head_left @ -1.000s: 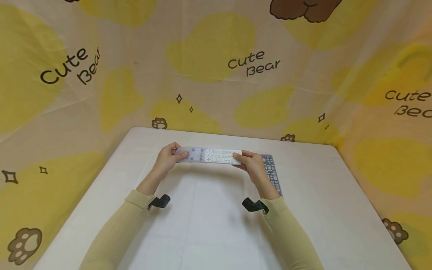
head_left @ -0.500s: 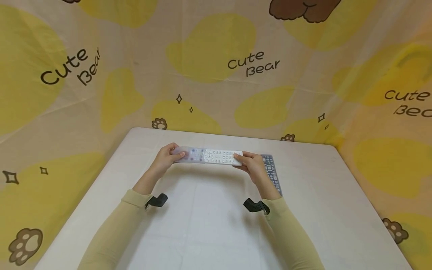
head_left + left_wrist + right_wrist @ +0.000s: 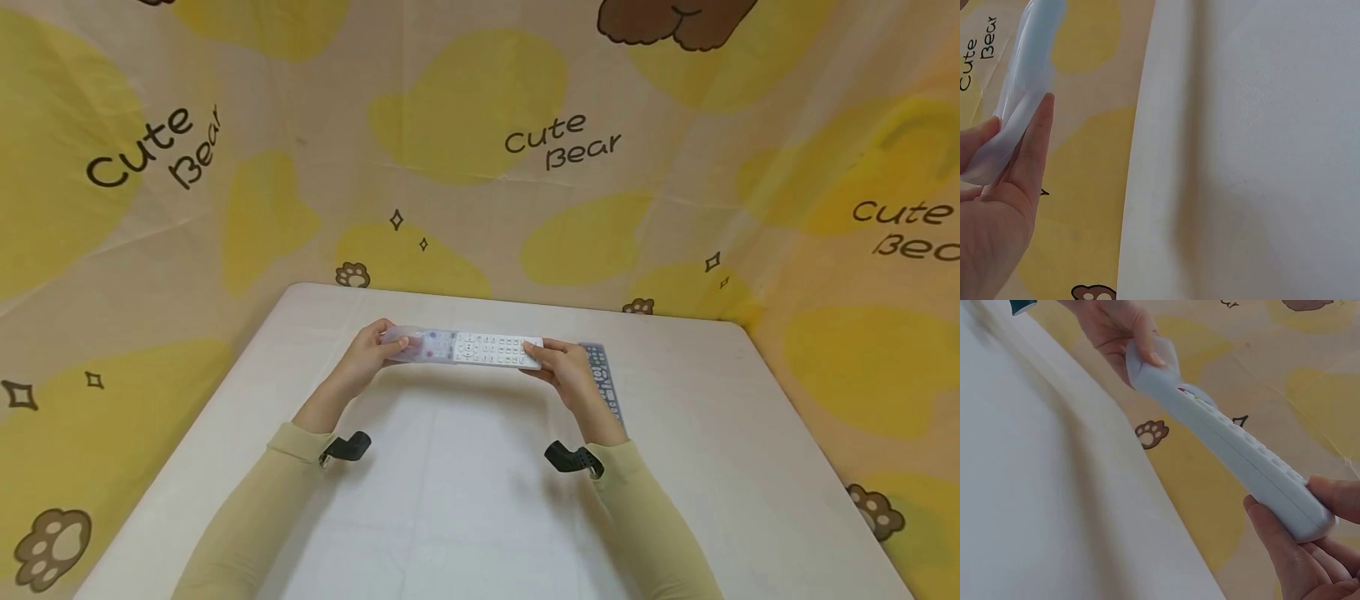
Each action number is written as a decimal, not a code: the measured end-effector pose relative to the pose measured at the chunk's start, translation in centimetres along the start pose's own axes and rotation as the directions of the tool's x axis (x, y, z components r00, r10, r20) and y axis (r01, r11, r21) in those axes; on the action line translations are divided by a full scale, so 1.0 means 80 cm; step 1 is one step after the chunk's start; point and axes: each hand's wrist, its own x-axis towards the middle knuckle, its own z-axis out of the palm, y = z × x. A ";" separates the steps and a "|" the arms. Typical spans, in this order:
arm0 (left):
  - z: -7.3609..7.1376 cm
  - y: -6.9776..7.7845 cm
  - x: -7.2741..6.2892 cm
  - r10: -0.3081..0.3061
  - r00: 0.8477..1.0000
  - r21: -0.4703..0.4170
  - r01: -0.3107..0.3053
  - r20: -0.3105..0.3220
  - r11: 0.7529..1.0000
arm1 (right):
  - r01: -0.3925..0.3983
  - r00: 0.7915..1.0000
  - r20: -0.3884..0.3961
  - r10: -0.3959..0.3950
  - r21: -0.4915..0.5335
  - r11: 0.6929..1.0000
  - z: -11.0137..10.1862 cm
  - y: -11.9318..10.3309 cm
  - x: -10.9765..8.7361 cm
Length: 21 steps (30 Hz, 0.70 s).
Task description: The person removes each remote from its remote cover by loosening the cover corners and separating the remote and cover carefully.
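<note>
A white remote control (image 3: 498, 351) spans my two hands, raised over the table. Its left part sits inside a translucent sleeve-like cover (image 3: 437, 345), whose end my left hand (image 3: 362, 357) pinches between thumb and fingers. At the bare end, my right hand (image 3: 567, 371) grips the remote, thumb on the button side and fingers beneath. In the right wrist view the cover (image 3: 1155, 378) looks loose and bunched by the left hand, while the remote's body (image 3: 1241, 459) shows side-on. The left wrist view shows the cover (image 3: 1030, 56) held at its edge.
A blue-grey remote control (image 3: 602, 375) with light buttons lies on the white table (image 3: 480, 500), partly hidden behind my right hand and forearm. Patterned yellow cloth (image 3: 465, 108) hangs around the table's back and sides. Black wrist mounts (image 3: 573, 457) stick inward from both sleeves.
My hands have drawn slightly apart, left hand leftward and right hand rightward. Slightly more of the white remote now shows outside the cover. The blue-grey remote has stayed put.
</note>
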 end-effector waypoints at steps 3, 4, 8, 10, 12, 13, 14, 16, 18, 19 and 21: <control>-0.002 -0.001 -0.001 0.003 1.000 -0.039 -0.003 0.001 0.999 | -0.003 1.000 0.007 0.003 0.012 1.000 0.000 0.001 -0.002; -0.003 -0.002 -0.001 0.002 1.000 -0.055 -0.002 -0.004 0.998 | -0.003 1.000 0.009 0.003 0.016 1.000 0.001 0.002 -0.002; -0.005 -0.004 0.001 -0.004 1.000 -0.108 0.001 -0.026 0.994 | 0.009 1.000 0.007 -0.010 0.033 0.999 0.005 0.005 -0.003; -0.005 -0.006 0.003 -0.014 0.999 -0.138 0.008 -0.048 0.990 | 0.015 1.000 0.000 -0.015 0.048 0.999 0.008 0.006 -0.004; -0.003 -0.007 0.004 -0.024 0.996 -0.156 0.010 -0.089 0.988 | 0.022 1.000 -0.006 -0.022 0.066 0.998 0.011 0.008 -0.003; -0.002 -0.007 0.005 -0.027 0.993 -0.164 0.008 -0.113 0.986 | 0.024 1.000 -0.007 -0.023 0.073 0.997 0.012 0.009 -0.003; 0.000 -0.007 0.005 -0.026 0.991 -0.163 0.003 -0.134 0.987 | 0.022 1.000 -0.012 -0.021 0.080 0.997 0.013 0.010 -0.003; 0.004 -0.006 0.004 -0.023 0.986 -0.146 -0.001 -0.164 0.989 | 0.021 0.999 -0.028 -0.018 0.086 0.996 0.015 0.011 -0.002; 0.008 -0.005 0.001 -0.017 0.985 -0.123 -0.005 -0.171 0.992 | 0.023 0.998 -0.052 -0.019 0.085 0.996 0.015 0.011 -0.002; 0.009 -0.004 -0.001 -0.018 0.986 -0.123 -0.003 -0.166 0.992 | 0.021 0.998 -0.065 -0.015 0.087 0.996 0.014 0.011 -0.001; 0.010 -0.002 -0.005 -0.025 0.989 -0.131 0.006 -0.147 0.991 | 0.024 0.997 -0.082 -0.017 0.086 0.996 0.013 0.010 -0.001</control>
